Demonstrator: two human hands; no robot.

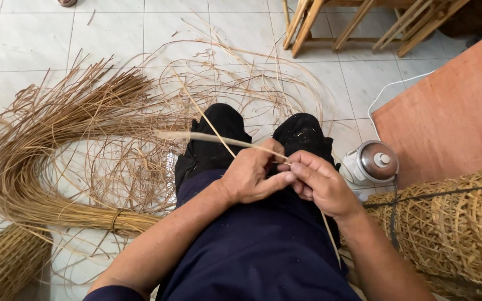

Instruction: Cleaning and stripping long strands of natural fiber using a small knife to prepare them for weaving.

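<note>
Left hand [250, 178] and right hand [320, 183] meet over the lap, both pinched closed on one thin pale rattan strip [218, 139]. The strip's long axis runs from upper left, across the dark-trousered knees, down to lower right past the right wrist; its free end lies left of the hands, so the left hand is nearer to it. One big bundle of tan rattan strands [46, 145] lies on the white tiled floor [112, 33], left. Two woven baskets: one right [453, 228], one lower left [4, 262]. One small white appliance with metal lid [372, 161] beside the right knee.
</note>
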